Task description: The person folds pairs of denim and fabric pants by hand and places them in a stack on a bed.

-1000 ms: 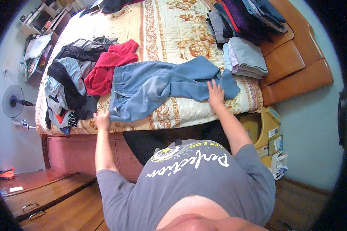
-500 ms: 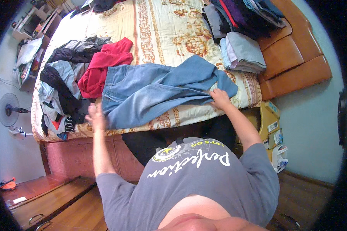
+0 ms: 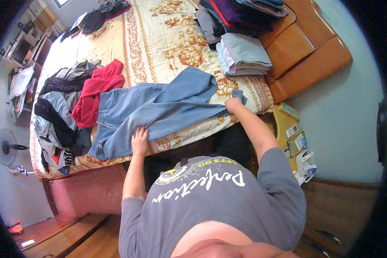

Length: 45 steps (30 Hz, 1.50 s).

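A pair of blue jeans (image 3: 129, 107) lies across the near side of the bed, its waist to the left and its legs to the right. My left hand (image 3: 139, 141) rests flat on the nearer leg with the fingers spread. At the right, my right hand (image 3: 233, 105) grips the lower end of that leg, and a bit of the hem sticks out beyond my fist. The farther leg bends away toward the back of the bed. Against the waist lies a crumpled red garment (image 3: 92, 96).
A heap of loose clothes (image 3: 58, 124) covers the bed's left part. Folded light clothes (image 3: 245, 51) and a dark stack (image 3: 245, 15) stand by the brown headboard (image 3: 305, 47). A yellow shelf unit (image 3: 284, 129) stands at the right; a fan (image 3: 6, 147) is at far left.
My left hand has moved from beside the waist rightward onto the jeans leg. The right hand has drawn the near leg's end out straighter, apart from the farther leg. The view has shifted.
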Each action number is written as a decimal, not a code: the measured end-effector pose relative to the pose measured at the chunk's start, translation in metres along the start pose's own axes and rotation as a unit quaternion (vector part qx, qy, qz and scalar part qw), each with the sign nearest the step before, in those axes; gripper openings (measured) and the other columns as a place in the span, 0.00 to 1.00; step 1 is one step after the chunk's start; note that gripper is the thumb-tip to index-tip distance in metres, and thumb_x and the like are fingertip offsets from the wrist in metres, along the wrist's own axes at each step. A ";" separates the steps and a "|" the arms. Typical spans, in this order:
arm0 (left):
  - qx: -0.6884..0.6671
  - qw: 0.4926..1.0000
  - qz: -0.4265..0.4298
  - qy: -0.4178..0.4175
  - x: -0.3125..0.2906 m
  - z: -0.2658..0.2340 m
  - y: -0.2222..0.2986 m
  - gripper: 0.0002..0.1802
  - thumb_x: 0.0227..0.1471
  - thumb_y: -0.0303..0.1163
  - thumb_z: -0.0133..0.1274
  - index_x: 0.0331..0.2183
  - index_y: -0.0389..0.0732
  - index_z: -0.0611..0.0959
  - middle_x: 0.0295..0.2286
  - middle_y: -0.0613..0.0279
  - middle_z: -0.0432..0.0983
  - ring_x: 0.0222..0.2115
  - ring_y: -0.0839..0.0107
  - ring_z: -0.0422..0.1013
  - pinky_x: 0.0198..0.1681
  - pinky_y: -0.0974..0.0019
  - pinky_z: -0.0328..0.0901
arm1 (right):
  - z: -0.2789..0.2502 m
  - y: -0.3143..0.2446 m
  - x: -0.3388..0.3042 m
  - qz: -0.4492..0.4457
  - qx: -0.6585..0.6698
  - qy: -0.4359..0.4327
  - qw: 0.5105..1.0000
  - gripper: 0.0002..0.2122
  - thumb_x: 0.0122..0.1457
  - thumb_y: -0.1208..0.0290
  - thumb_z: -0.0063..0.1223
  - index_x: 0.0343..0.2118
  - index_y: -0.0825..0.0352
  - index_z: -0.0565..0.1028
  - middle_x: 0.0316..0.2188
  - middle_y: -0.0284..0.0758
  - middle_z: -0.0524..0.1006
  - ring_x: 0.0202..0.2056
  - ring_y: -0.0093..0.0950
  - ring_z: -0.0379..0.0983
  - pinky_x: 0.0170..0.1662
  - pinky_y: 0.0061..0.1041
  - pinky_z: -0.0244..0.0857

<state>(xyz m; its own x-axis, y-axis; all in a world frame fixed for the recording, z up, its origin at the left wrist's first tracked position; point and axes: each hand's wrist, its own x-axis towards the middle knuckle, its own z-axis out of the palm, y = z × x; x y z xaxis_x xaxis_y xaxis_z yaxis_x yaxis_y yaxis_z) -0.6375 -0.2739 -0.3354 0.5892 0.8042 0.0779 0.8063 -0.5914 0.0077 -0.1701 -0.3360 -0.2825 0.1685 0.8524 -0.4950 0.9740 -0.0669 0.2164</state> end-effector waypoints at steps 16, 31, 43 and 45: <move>-0.087 0.996 -0.017 -0.025 -0.011 -0.030 0.053 0.37 0.39 0.19 0.43 0.54 0.50 0.60 0.56 0.53 0.49 0.57 0.55 0.46 0.55 0.48 0.45 | 0.054 0.032 -0.072 0.116 0.249 0.445 0.852 0.21 0.43 0.84 0.46 0.44 0.70 0.64 0.44 0.44 0.62 0.46 0.42 0.60 0.50 0.33 0.57; -0.073 0.984 -0.046 -0.154 -0.014 -0.019 0.061 0.39 0.39 0.19 0.44 0.55 0.54 0.58 0.57 0.56 0.44 0.58 0.56 0.42 0.54 0.43 0.45 | 0.051 0.061 -0.054 0.251 0.204 0.284 0.903 0.22 0.48 0.63 0.53 0.47 0.62 0.65 0.41 0.40 0.70 0.45 0.36 0.65 0.46 0.48 0.56; -0.080 0.979 -0.043 -0.181 -0.009 -0.028 0.063 0.39 0.39 0.24 0.50 0.55 0.53 0.58 0.57 0.55 0.44 0.58 0.55 0.43 0.53 0.42 0.46 | 0.064 0.114 -0.003 0.380 0.279 0.295 0.831 0.13 0.54 0.65 0.46 0.38 0.67 0.69 0.35 0.44 0.73 0.39 0.41 0.68 0.39 0.40 0.62; -0.075 0.972 -0.029 -0.221 -0.006 -0.030 0.058 0.39 0.39 0.23 0.48 0.55 0.52 0.56 0.57 0.53 0.41 0.58 0.54 0.41 0.52 0.40 0.47 | 0.067 0.108 0.007 0.378 0.241 0.353 0.821 0.14 0.53 0.66 0.46 0.40 0.67 0.69 0.40 0.46 0.70 0.43 0.41 0.65 0.42 0.38 0.60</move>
<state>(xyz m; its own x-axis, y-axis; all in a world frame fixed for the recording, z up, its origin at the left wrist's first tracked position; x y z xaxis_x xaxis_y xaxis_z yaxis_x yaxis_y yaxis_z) -0.5958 -0.3143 -0.3053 0.5342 0.7640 -0.3618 0.8420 -0.5190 0.1471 -0.0533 -0.3716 -0.3190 0.7887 0.5499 0.2747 0.6069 -0.7679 -0.2052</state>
